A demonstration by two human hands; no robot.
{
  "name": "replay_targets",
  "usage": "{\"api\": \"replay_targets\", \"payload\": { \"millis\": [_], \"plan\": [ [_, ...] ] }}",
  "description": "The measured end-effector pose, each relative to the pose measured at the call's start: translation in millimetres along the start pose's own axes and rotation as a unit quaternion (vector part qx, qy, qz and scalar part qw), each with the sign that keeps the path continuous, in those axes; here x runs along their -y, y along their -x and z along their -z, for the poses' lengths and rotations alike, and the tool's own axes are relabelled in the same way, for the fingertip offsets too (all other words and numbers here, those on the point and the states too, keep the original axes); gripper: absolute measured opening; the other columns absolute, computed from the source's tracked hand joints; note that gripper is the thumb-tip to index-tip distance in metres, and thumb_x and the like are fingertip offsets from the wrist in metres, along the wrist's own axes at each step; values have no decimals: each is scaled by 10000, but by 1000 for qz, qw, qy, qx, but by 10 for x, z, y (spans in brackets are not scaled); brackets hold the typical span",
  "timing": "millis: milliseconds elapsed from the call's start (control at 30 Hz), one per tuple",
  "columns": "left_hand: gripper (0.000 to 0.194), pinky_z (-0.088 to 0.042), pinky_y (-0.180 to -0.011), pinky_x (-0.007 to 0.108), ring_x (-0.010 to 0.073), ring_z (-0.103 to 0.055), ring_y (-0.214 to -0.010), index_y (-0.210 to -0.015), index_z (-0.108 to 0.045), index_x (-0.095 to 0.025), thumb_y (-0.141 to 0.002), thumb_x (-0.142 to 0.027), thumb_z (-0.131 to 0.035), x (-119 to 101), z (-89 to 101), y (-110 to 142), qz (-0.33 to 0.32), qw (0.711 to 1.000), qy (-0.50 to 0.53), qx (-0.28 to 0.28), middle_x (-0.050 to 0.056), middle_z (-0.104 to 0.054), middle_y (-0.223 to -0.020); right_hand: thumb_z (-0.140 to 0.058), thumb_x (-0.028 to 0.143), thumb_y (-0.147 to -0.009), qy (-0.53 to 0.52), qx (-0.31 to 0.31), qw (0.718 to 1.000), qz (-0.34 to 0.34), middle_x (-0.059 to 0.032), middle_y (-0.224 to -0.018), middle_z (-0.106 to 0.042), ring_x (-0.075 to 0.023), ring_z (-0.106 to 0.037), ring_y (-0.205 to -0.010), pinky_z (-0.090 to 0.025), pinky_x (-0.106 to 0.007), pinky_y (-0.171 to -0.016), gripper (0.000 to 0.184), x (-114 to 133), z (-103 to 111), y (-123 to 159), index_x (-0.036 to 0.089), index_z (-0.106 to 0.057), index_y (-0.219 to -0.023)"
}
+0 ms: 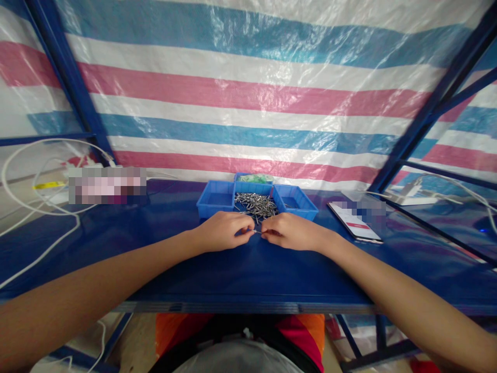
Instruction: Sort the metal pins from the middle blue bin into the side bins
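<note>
My left hand point(228, 230) and my right hand point(289, 231) meet low over the table, fingertips pinched close together. Between them stretches a thin, silvery metal pin point(257, 231), with one end in each pinch. It is too small to tell whether it is one piece or two. Just beyond my fingers lies a heap of similar loose metal pins point(259, 205), partly spilled from the middle blue bin point(254, 187) onto the table. A blue bin point(215, 199) stands beside the heap on the left, and another blue bin point(297, 202) on the right.
Behind the middle bin, another blue bin holds a green plastic bag point(254, 178). A phone point(355, 223) lies on the blue table point(248, 280) to the right. White cables point(42, 212) and a blurred-out object crowd the left end. Blue metal posts and a striped sheet enclose the back.
</note>
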State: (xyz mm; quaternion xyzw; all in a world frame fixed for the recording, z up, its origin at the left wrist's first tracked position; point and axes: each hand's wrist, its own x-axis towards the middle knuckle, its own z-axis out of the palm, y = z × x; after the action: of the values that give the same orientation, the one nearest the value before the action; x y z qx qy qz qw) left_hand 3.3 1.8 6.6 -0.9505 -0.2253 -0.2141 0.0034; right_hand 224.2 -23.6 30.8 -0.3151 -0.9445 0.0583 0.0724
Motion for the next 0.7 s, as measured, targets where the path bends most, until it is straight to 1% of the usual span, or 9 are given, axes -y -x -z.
{"api": "replay_targets", "payload": {
  "millis": [167,333,400,567,700],
  "plan": [
    [112,-398,-690,181,94,-585,-703,-881,-605,-189,-882,-206,-494,-36,18,-3,-38,999,21,-18,-21,-647,-800,-525,129,-862,11,2,1000,1,-27,-764,-616,-128,-560,-694,-366,-225,-649,92,37,-4,-14,149,-595,-806],
    [131,-405,-696,181,97,-595,-713,-886,-613,-182,-886,-190,-482,-37,26,-2,-67,997,11,-27,-13,-654,-805,-533,130,-865,8,-2,1000,9,-27,-776,-624,-127,-563,-699,-368,-225,-654,82,33,-12,-22,152,-598,-820],
    [131,-405,-691,182,97,-594,-710,-884,-614,-183,-886,-197,-484,-27,22,-3,-63,997,6,-32,-13,-653,-803,-532,131,-866,8,-1,1000,7,-27,-774,-621,-126,-561,-695,-366,-224,-650,83,25,-12,-17,153,-594,-815],
    [137,-395,-666,191,100,-582,-678,-866,-612,-186,-888,-224,-481,3,0,-2,-25,998,-19,-47,-19,-640,-756,-510,138,-875,11,-6,1000,-13,-26,-755,-610,-126,-558,-688,-362,-224,-643,98,29,13,-5,153,-585,-812],
    [134,-389,-650,194,104,-577,-652,-871,-609,-192,-881,-240,-485,22,-11,5,11,999,-33,-40,-28,-628,-707,-493,131,-879,22,-24,999,-15,-35,-771,-621,-135,-566,-704,-367,-233,-658,110,38,41,3,149,-591,-833]
  ]
}}
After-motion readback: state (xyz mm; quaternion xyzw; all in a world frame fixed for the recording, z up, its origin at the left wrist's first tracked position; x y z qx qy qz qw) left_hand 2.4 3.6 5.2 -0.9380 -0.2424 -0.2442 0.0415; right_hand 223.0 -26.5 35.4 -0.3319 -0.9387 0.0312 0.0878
